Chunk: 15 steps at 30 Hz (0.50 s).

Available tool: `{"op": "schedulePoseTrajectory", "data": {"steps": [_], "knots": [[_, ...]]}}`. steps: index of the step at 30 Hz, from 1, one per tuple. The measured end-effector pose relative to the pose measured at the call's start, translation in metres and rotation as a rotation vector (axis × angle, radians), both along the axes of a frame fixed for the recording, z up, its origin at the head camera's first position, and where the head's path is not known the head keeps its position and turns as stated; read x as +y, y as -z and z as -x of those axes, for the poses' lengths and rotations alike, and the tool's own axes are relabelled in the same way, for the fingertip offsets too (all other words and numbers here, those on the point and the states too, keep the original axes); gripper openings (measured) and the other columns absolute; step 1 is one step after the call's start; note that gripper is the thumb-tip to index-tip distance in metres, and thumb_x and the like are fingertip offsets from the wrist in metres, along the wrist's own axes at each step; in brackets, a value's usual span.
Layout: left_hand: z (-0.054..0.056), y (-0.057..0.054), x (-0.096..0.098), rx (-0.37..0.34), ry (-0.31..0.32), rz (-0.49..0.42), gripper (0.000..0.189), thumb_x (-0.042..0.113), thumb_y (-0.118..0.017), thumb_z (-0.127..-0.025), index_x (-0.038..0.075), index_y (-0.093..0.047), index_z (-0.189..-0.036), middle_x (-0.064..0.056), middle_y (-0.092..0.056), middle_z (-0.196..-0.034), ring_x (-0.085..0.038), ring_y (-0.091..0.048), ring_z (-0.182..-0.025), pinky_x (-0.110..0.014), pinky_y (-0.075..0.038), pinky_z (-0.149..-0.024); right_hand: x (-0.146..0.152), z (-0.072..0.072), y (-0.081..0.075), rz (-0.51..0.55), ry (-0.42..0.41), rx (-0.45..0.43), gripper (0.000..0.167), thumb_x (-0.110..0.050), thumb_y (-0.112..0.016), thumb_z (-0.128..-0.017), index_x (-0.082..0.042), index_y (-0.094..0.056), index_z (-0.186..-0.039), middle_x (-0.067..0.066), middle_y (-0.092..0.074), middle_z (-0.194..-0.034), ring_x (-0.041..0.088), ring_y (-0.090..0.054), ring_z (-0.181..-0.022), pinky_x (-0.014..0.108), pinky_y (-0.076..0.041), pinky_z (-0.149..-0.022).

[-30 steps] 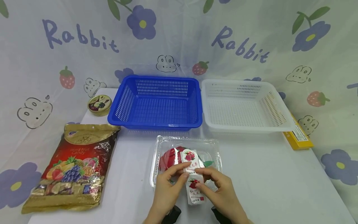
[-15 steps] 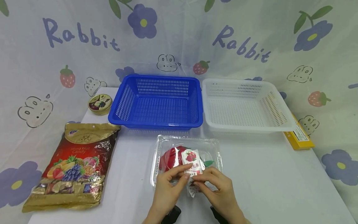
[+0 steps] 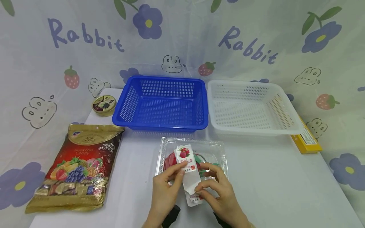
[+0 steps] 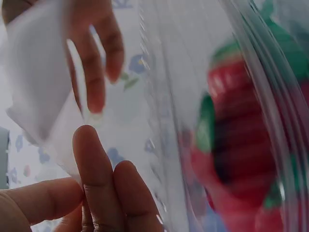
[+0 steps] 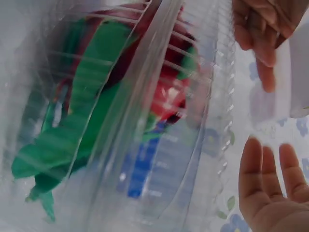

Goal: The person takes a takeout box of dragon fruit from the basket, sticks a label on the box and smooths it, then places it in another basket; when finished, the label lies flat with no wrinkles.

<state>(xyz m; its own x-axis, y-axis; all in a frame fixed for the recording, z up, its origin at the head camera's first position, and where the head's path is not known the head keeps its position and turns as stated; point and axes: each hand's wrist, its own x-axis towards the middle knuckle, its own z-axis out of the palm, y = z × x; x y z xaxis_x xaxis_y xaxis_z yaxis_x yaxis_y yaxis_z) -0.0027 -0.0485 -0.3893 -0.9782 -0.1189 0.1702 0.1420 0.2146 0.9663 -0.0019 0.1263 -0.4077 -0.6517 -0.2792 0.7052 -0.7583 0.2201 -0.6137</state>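
Observation:
A white paper strip of labels, printed with red fruit and red writing, is between the hands in the head view. My left hand pinches its upper printed part with thumb and forefinger. My right hand pinches the lower edge of its plain white part, its other fingers spread apart. Another printed end hangs below that edge. Behind the strip stands a clear plastic box holding a red and green thing, blurred through the plastic; its kind is unclear. The strip's white side also shows in the left wrist view.
A blue basket and a white basket stand side by side at the back. To the left lie a bag of dried fruit candy and a round tin. A yellow box pokes out beside the white basket.
The label strip has shifted left and up and turned, so its plain white part now shows. My left hand has moved slightly left; the right-hand fingers have spread.

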Motion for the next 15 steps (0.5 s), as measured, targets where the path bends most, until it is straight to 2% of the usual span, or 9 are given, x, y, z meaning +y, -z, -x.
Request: {"op": "schedulePoseTrajectory", "data": {"steps": [2, 3, 5, 8, 11, 15], "knots": [[0.003, 0.001, -0.006, 0.004, -0.037, 0.001, 0.029, -0.007, -0.065, -0.085, 0.012, -0.075, -0.104, -0.007, -0.075, -0.086, -0.001, -0.061, -0.062, -0.017, -0.044, -0.045, 0.000, 0.001, -0.001, 0.028, -0.046, 0.012, 0.007, -0.015, -0.067, -0.090, -0.009, -0.065, -0.086, 0.021, -0.057, -0.125, 0.021, -0.052, -0.125, 0.022, -0.045, -0.099], [0.005, 0.002, -0.009, 0.013, -0.054, 0.005, 0.029, -0.008, -0.065, -0.085, 0.011, -0.075, -0.105, -0.009, -0.075, -0.088, -0.001, -0.062, -0.063, -0.016, -0.045, -0.046, 0.001, 0.001, -0.002, 0.046, -0.080, 0.007, 0.006, -0.012, -0.067, -0.090, -0.008, -0.065, -0.086, 0.019, -0.061, -0.122, 0.020, -0.055, -0.121, 0.022, -0.046, -0.098], [0.007, 0.003, -0.015, 0.034, -0.075, 0.007, 0.030, -0.010, -0.063, -0.085, 0.008, -0.074, -0.106, -0.012, -0.075, -0.094, -0.001, -0.064, -0.068, -0.015, -0.048, -0.051, 0.001, 0.001, -0.004, 0.084, -0.146, -0.006, 0.003, -0.007, -0.067, -0.089, -0.004, -0.065, -0.088, 0.017, -0.067, -0.108, 0.020, -0.062, -0.110, 0.021, -0.049, -0.094], [0.010, 0.004, -0.025, 0.077, -0.099, 0.028, 0.031, -0.012, -0.061, -0.086, 0.005, -0.072, -0.109, -0.015, -0.074, -0.103, -0.002, -0.063, -0.070, -0.015, -0.048, -0.054, 0.002, 0.001, -0.005, 0.143, -0.230, -0.022, 0.003, 0.001, -0.065, -0.088, 0.001, -0.065, -0.091, 0.014, -0.069, -0.089, 0.018, -0.066, -0.088, 0.021, -0.054, -0.080], [0.013, 0.003, -0.039, 0.097, -0.131, 0.062, 0.034, -0.014, -0.058, -0.087, 0.005, -0.071, -0.112, -0.016, -0.073, -0.101, -0.002, -0.057, -0.063, -0.015, -0.041, -0.047, 0.004, 0.002, -0.003, 0.185, -0.244, -0.039, 0.008, 0.007, -0.066, -0.086, 0.004, -0.065, -0.093, 0.015, -0.069, -0.084, 0.017, -0.066, -0.081, 0.022, -0.055, -0.074], [0.018, 0.003, -0.064, 0.070, -0.206, 0.128, 0.038, -0.016, -0.054, -0.087, 0.008, -0.069, -0.113, -0.014, -0.071, -0.093, -0.002, -0.048, -0.055, -0.018, -0.036, -0.045, 0.009, 0.003, -0.001, 0.180, -0.201, -0.096, 0.023, 0.016, -0.068, -0.077, 0.005, -0.065, -0.097, 0.015, -0.069, -0.086, 0.016, -0.067, -0.083, 0.020, -0.055, -0.076]]}}
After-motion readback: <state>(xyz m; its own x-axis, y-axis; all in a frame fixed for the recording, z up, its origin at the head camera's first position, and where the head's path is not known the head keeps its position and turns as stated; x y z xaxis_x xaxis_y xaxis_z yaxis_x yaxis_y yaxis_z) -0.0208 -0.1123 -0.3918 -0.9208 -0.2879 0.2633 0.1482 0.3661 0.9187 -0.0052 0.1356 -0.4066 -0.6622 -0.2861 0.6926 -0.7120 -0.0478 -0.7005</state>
